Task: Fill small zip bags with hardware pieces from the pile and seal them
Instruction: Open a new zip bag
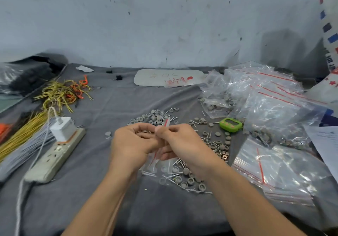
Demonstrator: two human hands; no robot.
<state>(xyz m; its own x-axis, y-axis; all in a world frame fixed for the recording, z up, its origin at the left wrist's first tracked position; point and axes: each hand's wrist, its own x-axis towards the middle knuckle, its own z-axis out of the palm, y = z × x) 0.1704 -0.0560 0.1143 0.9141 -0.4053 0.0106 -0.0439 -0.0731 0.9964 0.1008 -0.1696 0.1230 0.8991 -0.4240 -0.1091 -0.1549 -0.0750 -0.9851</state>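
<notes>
Close together, left hand [131,144] cupping pieces [144,131]; right hand [182,142] pinching zip bag [167,122]

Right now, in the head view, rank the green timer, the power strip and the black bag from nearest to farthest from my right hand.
From the right hand:
1. green timer: just to its right.
2. power strip: well off to the left.
3. black bag: far left, at the back.

No legible txt: red marks on white board [146,79] & sack [330,58] blurred.
</notes>
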